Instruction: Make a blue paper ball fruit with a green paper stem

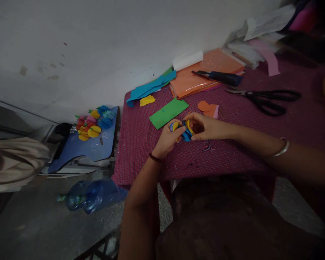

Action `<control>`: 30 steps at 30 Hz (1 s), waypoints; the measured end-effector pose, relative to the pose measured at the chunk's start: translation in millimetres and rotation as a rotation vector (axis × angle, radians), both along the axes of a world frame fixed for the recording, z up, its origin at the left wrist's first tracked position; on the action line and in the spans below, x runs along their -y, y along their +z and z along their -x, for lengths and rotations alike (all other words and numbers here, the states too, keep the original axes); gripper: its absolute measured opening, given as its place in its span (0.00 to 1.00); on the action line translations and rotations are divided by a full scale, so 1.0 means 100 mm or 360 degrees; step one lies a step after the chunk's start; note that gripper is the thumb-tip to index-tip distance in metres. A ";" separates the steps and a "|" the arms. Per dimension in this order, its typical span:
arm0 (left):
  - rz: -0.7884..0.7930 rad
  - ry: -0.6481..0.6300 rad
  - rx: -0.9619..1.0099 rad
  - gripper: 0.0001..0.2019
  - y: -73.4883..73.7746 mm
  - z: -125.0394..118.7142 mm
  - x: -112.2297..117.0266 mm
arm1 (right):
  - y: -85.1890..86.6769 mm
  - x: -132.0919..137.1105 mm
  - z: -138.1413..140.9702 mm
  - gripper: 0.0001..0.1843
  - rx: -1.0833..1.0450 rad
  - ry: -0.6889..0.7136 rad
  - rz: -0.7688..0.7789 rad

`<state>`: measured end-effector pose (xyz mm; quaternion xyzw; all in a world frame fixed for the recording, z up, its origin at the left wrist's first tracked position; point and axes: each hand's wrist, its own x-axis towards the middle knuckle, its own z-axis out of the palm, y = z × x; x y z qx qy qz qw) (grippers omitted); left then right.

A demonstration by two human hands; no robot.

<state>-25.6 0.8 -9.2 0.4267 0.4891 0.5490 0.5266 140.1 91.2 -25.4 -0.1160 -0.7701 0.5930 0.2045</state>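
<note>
My left hand (169,139) is closed around a blue and yellow folded paper piece (186,135), its thumb lying across the top. From the other side my right hand (202,126) curls its fingers and thumb about the piece's yellow edge. The fingers hide much of the paper. Just beyond the hands lies a green paper strip (168,113) on the red checked tablecloth (135,144). Orange paper cutouts (207,107) rest behind my right hand.
Black-handled scissors (265,97), a utility knife (222,77), orange sheets (197,76), blue strips (151,87) and a yellow scrap (147,100) lie farther back. Left, colourful paper shapes (90,126) sit on a blue board (83,148). Large plastic bottles (94,195) lie on the floor.
</note>
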 end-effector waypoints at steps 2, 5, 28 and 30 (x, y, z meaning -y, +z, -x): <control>-0.0029 -0.0011 -0.0034 0.15 -0.01 0.00 0.00 | -0.01 -0.02 -0.01 0.32 0.0066 -0.0060 -0.0133; -0.0072 0.0003 -0.0150 0.12 -0.02 0.01 0.01 | -0.04 -0.04 -0.02 0.33 0.0138 -0.0148 -0.0267; 0.0180 0.0160 -0.0566 0.05 -0.03 0.00 -0.01 | 0.14 0.06 -0.03 0.30 0.0480 -0.0404 -0.0994; 0.0168 0.0155 -0.0606 0.04 -0.04 0.01 -0.01 | 0.16 0.07 -0.03 0.30 0.0497 -0.0423 -0.1052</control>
